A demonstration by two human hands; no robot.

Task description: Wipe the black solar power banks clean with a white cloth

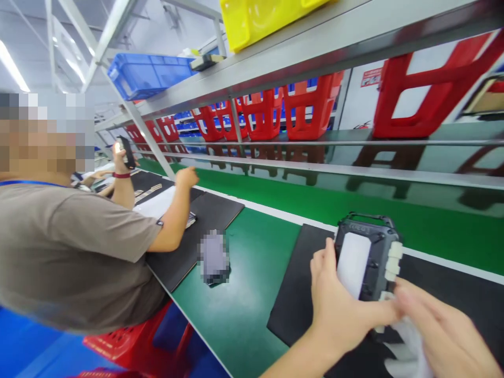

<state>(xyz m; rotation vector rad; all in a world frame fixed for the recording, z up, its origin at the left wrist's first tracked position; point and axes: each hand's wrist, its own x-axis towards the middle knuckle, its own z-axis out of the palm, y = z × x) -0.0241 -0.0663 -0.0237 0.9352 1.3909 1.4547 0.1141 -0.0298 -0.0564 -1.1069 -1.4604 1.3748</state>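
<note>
My left hand is closed around a black rugged handheld device with a pale oblong panel, a wire-like handle at its top and cream-coloured tabs down its right side. The device is held up over a black mat. At its lower right edge, my right hand has its fingers pressed together, pinching a crumpled white cloth that hangs below them. Part of the device's lower end is hidden behind my left thumb and the right fingers.
A blurred-out grey object lies on the green tabletop. To the left, a co-worker sits at a second black mat, holding a dark device. Overhead, a shelf carries a blue bin and a yellow bin. Red stools stand behind.
</note>
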